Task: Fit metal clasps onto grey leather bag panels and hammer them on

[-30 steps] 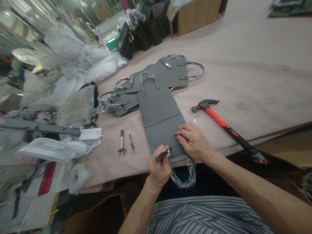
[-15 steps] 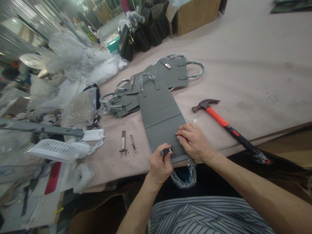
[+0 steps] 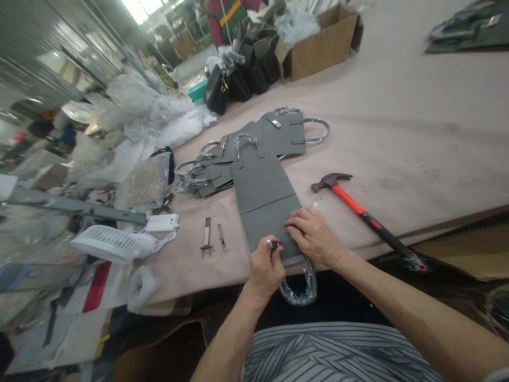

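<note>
A flat grey leather bag panel (image 3: 265, 204) with plastic-wrapped handles lies lengthwise at the table's front edge. My left hand (image 3: 264, 268) is closed round a small dark metal-tipped tool (image 3: 273, 244), its tip on the panel's near end. My right hand (image 3: 314, 236) lies on the panel just right of the tool, fingers curled and pressing the leather down. The panel's near handle (image 3: 300, 284) hangs over the table edge below both hands.
A red-handled claw hammer (image 3: 360, 209) lies right of the panel. Two small metal punches (image 3: 212, 239) lie to its left. A stack of grey panels (image 3: 238, 154) sits behind. A white fan (image 3: 107, 244), plastic bags, black bags and a cardboard box (image 3: 322, 42) crowd the left and back.
My left hand has turned the tool from slanted to more upright over the panel's near end. The camera has tilted up slightly. My right hand has stayed put.
</note>
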Demonstrator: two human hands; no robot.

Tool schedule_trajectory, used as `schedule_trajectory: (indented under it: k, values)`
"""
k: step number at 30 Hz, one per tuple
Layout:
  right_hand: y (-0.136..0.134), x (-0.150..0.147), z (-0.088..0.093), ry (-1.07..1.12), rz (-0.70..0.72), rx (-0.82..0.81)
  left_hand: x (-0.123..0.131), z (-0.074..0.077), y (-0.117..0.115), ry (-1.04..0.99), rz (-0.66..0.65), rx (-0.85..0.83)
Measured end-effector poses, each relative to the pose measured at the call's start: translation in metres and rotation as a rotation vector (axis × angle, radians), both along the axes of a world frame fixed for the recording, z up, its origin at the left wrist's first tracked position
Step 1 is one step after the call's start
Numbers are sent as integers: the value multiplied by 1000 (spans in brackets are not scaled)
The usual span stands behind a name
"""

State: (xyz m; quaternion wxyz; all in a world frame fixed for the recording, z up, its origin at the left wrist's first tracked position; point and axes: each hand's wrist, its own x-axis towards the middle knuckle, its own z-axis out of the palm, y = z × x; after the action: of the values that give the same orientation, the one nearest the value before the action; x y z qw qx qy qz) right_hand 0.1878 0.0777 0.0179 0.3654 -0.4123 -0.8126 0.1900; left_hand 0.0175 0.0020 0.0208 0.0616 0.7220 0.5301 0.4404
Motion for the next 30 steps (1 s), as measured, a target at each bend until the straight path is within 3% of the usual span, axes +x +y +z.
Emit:
schedule_trajectory:
  k: [9, 14, 16, 20, 23, 26, 30]
  values:
    - [-3, 12, -3, -13, 36, -4, -3, -4, -2, -26, -35, 48]
    - [-3, 13, -1, -35, 18, 12, -1, 3, 0, -23, -12, -43]
    - [-1, 24, 3, -60, -74, 57, 0, 5, 1, -11, -23, -92]
    - [2, 72, 8, -288, -405, 104, 3, 5, 0, -6, 12, -52]
    - [4, 110, 9, -529, -515, -127, 6, 2, 0, -7, 29, -38]
    - [6, 126, 15, -550, -536, -381, 8, 0, 0, -43, 46, -54]
    - [1, 115, 42, -6, -437, -1015, 9, 0, 0, -88, 60, -59]
